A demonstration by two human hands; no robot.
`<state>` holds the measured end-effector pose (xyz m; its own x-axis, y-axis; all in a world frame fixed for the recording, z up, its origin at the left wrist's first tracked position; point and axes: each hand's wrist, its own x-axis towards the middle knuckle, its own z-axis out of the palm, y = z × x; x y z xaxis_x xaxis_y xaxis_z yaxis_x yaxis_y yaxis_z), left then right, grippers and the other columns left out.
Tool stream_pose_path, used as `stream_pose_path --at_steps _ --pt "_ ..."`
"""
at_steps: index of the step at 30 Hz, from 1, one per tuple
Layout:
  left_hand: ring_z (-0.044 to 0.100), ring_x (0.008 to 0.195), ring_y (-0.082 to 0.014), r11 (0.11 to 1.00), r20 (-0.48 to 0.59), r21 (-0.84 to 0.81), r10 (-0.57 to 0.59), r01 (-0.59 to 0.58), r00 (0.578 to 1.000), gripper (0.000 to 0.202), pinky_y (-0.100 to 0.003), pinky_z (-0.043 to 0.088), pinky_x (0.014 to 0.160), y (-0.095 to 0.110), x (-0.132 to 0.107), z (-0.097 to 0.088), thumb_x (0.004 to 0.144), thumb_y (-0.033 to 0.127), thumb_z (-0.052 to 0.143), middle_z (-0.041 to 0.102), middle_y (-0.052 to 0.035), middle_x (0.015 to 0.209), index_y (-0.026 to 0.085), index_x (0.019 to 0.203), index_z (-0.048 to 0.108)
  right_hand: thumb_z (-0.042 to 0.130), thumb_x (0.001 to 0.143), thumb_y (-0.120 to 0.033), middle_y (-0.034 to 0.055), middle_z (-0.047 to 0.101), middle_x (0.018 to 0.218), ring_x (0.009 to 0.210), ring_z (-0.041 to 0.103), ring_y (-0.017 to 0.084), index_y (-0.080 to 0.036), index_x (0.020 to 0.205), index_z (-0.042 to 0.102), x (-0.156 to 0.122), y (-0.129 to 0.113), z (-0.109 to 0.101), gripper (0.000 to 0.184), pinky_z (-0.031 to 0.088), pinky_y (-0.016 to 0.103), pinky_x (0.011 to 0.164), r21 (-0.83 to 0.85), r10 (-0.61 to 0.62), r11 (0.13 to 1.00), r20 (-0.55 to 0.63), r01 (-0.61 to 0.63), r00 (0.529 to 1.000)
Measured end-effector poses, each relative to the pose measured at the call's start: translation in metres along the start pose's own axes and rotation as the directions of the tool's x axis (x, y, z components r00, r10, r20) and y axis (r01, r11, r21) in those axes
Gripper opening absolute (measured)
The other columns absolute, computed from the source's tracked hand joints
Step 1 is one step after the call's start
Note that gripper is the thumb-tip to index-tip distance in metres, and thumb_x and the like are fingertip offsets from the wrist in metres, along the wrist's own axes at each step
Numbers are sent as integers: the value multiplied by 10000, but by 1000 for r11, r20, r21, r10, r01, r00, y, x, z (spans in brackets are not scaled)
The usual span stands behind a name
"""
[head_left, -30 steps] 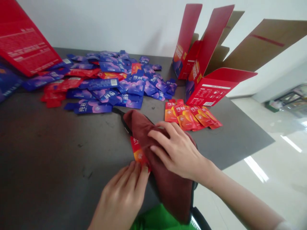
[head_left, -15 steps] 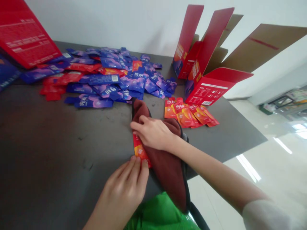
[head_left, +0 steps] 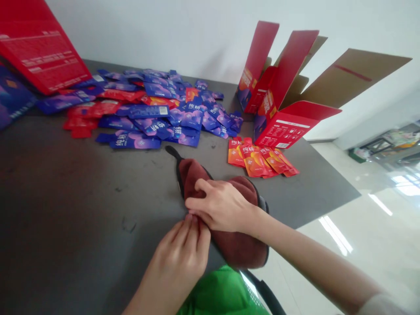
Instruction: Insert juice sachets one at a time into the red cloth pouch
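My left hand [head_left: 183,247] rests at the table's near edge, its fingers pressed together at the spot where a red-and-orange sachet lay a moment ago. The sachet is almost wholly hidden by my hands now. Directly against those fingertips, my right hand [head_left: 221,205] is closed on a brown cloth [head_left: 243,251] with black edging and a black loop at its far end. The cloth lies creased beneath the right hand and spreads toward the near edge. Past it, several red-and-orange sachets [head_left: 252,162] overlap on the table.
A heap of blue-and-purple sachets [head_left: 154,127], with red ones [head_left: 82,118] among them, lies along the wall. Two red cartons with raised flaps [head_left: 282,127] stand at the back right. Another red carton [head_left: 42,57] leans at left. The grey table [head_left: 65,210] ends at right.
My right hand has slid nearer along the sachet to meet my left fingertips, drawing the cloth with it. The sachet has gone from sight, and the cloth's black loop now shows.
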<state>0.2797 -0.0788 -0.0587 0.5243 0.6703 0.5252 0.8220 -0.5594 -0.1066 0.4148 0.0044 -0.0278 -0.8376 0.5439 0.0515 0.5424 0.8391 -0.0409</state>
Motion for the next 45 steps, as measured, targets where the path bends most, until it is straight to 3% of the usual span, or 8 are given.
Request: stream_pose_path --at_steps 8,14,18,23,31,37,41,45 --pt "661 740 -218 998 18 -65 -18 19 1000 394 -306 560 617 -3 2 -1 766 -7 279 694 -152 815 75 843 656 273 912 -365 34 480 945 641 456 107 -247 1058 493 49 47 6 289 240 245 517 -63 142 988 -34 -144 989" --pt "650 669 -211 993 106 -90 -66 76 992 363 -321 559 606 0 3 -2 691 -35 331 683 -134 730 97 764 661 285 908 -377 19 468 928 687 442 103 -235 987 513 20 12 -28 280 260 238 547 92 -13 995 -136 26 991" --pt "646 647 -203 997 45 -55 -55 57 997 363 -325 560 632 0 1 -1 729 -10 317 679 -114 696 92 759 663 386 858 -306 6 448 853 596 366 98 -277 918 536 3 -2 -9 164 207 251 527 30 -111 993 -10 111 994" --pt "654 793 -221 999 -19 -39 -14 14 1000 368 -308 552 690 0 -3 4 791 41 300 692 -146 853 72 860 660 378 862 -305 13 437 863 642 411 113 -295 961 526 23 16 10 178 210 259 534 -21 -126 992 17 126 992" --pt "657 789 -225 999 84 -24 -27 29 996 373 -307 555 657 2 1 2 713 -8 339 692 -162 842 78 865 668 250 917 -375 26 463 969 625 428 111 -275 1091 467 68 54 5 295 255 245 536 -107 65 992 -32 -68 997" --pt "655 736 -213 994 141 -58 -88 97 986 369 -308 556 626 3 0 2 629 -38 403 694 -134 820 115 840 665 275 910 -371 19 450 940 670 426 102 -254 1020 503 30 16 -31 278 257 241 553 8 -35 999 -114 36 993" --pt "647 680 -202 994 51 -56 -88 91 995 340 -315 555 650 4 -2 3 674 -11 378 688 -111 744 102 815 666 391 844 -277 7 429 839 591 346 99 -290 939 534 10 -1 -13 172 178 258 522 -32 -150 988 36 151 988" --pt "654 779 -214 998 -10 -42 -52 52 999 367 -303 549 685 2 -4 5 774 39 307 694 -140 841 82 853 663 405 836 -283 12 432 855 606 364 105 -306 977 521 24 12 6 184 168 261 525 -55 -143 988 60 147 988"
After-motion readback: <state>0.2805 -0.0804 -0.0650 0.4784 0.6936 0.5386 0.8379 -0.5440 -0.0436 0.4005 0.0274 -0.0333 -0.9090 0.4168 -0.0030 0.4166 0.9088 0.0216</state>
